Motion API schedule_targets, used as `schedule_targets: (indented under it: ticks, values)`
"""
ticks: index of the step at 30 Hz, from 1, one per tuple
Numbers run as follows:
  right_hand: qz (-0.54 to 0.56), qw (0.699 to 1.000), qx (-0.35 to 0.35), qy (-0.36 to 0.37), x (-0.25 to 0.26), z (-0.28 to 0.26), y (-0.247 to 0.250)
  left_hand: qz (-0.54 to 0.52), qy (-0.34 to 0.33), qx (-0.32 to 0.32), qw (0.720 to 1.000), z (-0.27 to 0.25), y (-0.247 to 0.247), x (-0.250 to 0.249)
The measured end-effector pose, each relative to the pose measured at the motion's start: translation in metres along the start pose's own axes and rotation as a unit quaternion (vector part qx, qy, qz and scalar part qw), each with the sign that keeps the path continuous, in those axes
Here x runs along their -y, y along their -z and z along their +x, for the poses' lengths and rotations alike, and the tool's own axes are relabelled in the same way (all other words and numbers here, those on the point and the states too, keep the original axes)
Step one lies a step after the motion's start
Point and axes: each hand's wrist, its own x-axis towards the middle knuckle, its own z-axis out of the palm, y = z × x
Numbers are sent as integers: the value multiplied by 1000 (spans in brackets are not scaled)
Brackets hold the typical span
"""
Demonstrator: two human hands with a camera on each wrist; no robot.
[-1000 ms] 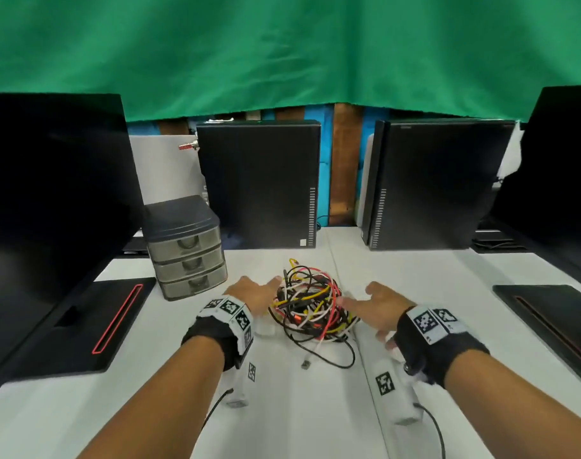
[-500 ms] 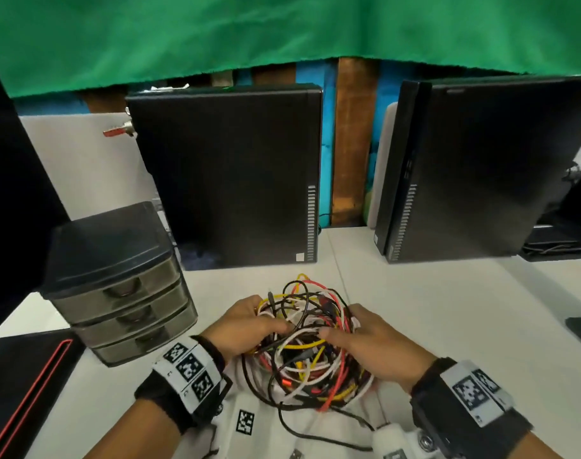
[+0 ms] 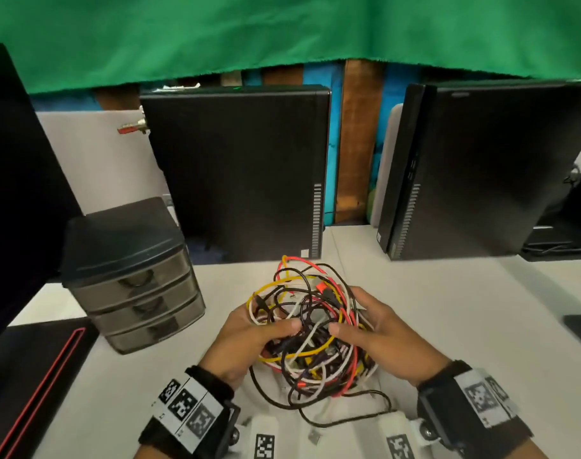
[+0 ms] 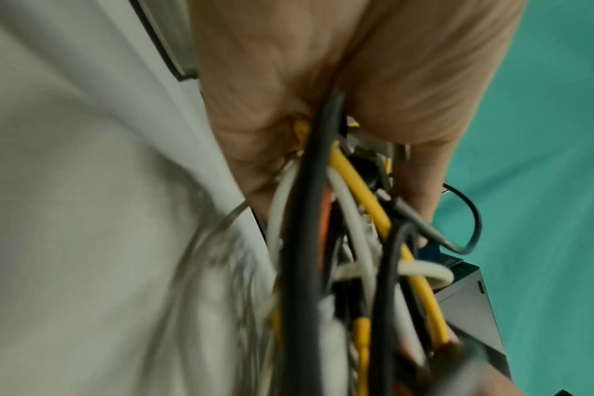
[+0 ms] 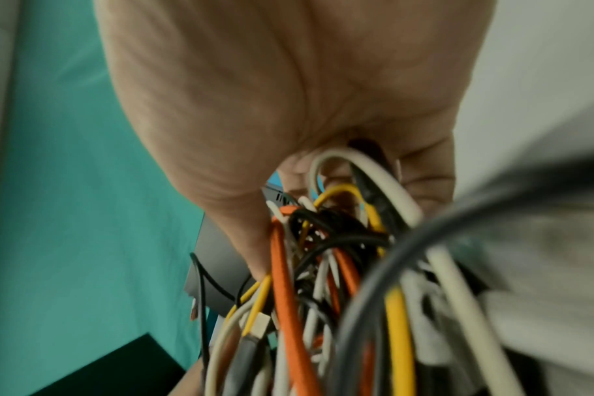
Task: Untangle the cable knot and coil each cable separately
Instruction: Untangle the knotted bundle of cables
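To the left of the cable knot (image 3: 310,329) stands a dark drawer unit (image 3: 130,276) on the bench (image 3: 448,309), well apart from the work. The left hand (image 3: 249,336) cups the knot's left flank, its fingers (image 4: 421,150) curled in among black, yellow and white strands and gripping them, thumb lying across the near side. The knot itself looks lifted just clear of the bench, between the two hands and in front of the left black computer case (image 3: 239,173); a black loop (image 3: 332,409) trails from its underside toward the person. The right hand (image 3: 378,336) closes on the knot's right flank, fingers (image 5: 421,171) hooked round white and black loops, orange and yellow cable running past the thumb.

The step seems to be a first loosening. It would go best by easing the hands apart gently rather than tugging, which could tighten the crossings. A free plug end, such as the red one (image 3: 320,288) near the knot's top, is probably the sound place to begin tracing one cable out.
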Motion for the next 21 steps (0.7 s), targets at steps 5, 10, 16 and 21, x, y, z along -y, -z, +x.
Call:
schedule_targets:
  ticks: [5, 10, 16, 21]
  values:
    - [-16, 1000, 22, -4, -6, -27, -17, 65, 45, -17, 997, -27, 6, 12]
    - [17, 997, -44, -64, -19, -66, -10, 67, 44, -48, 996, -41, 0, 18]
    - [107, 989, -36, -90, -31, -114, 1, -4, 29, -94, 995, -70, -17, 19]
    - [193, 978, -60, -59, -37, -133, 1, -69, -24, -77, 994, -91, -27, 16]
